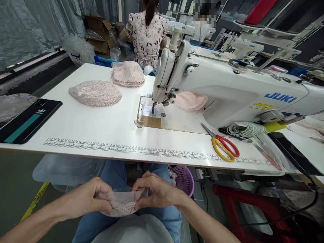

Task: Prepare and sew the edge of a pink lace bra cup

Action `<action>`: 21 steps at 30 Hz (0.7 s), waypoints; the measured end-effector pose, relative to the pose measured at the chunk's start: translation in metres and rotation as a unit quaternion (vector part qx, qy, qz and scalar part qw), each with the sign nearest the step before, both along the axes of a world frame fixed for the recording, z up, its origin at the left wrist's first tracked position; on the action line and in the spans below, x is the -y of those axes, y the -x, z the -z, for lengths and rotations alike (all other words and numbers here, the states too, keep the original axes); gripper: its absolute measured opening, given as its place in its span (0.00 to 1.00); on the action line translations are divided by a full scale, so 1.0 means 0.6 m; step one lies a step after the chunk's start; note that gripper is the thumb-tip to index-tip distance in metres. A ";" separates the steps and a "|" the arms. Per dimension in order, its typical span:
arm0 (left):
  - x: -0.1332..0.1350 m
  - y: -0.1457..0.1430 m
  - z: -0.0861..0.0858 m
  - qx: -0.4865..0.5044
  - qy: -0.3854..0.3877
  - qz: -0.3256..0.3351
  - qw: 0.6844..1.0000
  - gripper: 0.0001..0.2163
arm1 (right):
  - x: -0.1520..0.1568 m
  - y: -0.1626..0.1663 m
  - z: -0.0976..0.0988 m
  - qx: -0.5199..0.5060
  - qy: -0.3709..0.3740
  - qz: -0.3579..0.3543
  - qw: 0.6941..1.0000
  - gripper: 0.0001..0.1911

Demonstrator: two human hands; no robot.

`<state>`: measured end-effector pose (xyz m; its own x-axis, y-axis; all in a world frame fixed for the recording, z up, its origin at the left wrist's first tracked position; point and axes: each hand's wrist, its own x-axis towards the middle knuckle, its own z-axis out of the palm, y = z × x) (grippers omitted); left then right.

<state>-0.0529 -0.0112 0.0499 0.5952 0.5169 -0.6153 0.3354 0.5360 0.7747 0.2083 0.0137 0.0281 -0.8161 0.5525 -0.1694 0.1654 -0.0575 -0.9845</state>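
Over my lap, below the table's front edge, a pale pink piece of sheer lace fabric [123,204] is stretched between both hands. My left hand [97,199] pinches its left end between thumb and fingers. At the other end, my right hand [152,192] grips the fabric, the thumb in front and the fingers curled behind. On the table lie a stack of pink lace pieces [95,93] and a second pink fabric stack [128,74]. A white sewing machine [227,84] stands beyond my hands, with another pink piece [191,100] lying behind its needle area.
A printed ruler [152,151] runs along the front of the white table [101,125]. Scissors [222,146] with red and yellow handles lie at right, near coiled cord [245,129]. A black phone [30,121] lies at left. Below is a purple basket [184,180]. A person [148,37] sits ahead.
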 end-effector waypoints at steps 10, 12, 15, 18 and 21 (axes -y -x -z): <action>-0.014 -0.026 -0.013 0.025 0.005 -0.003 1.000 0.06 | -0.027 -0.018 0.013 -0.038 0.107 -0.032 0.993 0.27; -0.016 -0.031 -0.017 0.023 0.000 -0.007 1.000 0.06 | -0.032 -0.026 0.008 -0.021 0.107 -0.032 0.993 0.25; -0.020 -0.039 -0.021 0.019 -0.003 -0.017 1.000 0.06 | -0.037 -0.036 0.000 0.000 0.089 -0.028 0.996 0.26; -0.021 -0.043 -0.020 0.023 0.006 -0.031 0.999 0.07 | -0.022 -0.041 -0.015 0.039 0.048 0.008 0.998 0.26; -0.016 -0.048 -0.005 0.022 0.012 -0.090 0.996 0.12 | 0.023 -0.029 -0.031 0.099 -0.104 0.132 0.981 0.22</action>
<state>-0.0244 -0.0016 0.0531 0.5212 0.6037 -0.6033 0.1979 0.6021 0.7735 0.2255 -0.0002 0.0467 -0.6031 0.7792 -0.1709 0.3600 0.0746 -0.9300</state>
